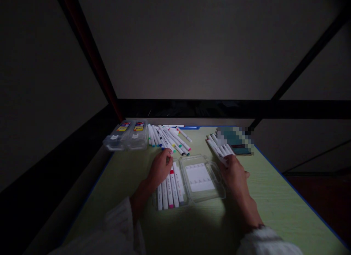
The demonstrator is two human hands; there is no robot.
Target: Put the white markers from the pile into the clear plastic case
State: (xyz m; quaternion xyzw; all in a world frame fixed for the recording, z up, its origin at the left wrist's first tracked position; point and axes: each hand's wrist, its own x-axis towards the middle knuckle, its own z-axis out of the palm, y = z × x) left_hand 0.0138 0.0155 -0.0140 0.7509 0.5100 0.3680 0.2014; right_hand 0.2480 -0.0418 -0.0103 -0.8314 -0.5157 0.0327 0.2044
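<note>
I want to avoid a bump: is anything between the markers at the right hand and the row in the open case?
Yes: the lid lies open between them. The left hand is over the far end of the row, partly hiding it.

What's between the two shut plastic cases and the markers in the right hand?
The head view shows a loose pile of white markers beside the cases, then a bare strip of green tabletop before the held markers in the right hand.
</note>
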